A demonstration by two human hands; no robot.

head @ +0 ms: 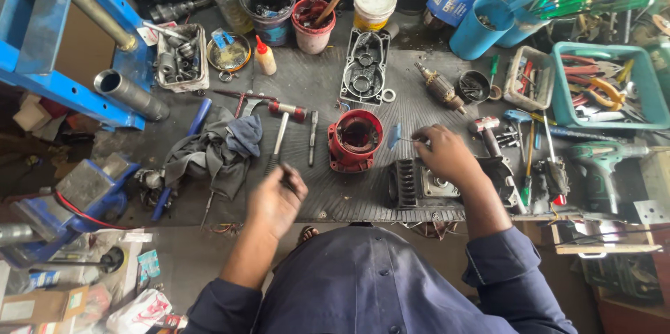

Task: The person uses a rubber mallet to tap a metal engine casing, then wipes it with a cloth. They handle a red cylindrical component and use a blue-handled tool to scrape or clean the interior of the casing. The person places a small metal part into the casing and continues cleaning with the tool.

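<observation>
Left hand (276,201) is closed on a thin tool, near the red motor housing (355,140). Right hand (444,154) pinches a small blue brush (395,136) just beside it.

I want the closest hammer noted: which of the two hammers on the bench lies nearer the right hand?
The dark-headed hammer just beside the right hand; the red-headed hammer lies left of the red housing.

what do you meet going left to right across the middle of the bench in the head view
blue vise → grey rag → hammer → left hand → red motor housing → right hand holding a small blue brush → green cordless drill
</observation>
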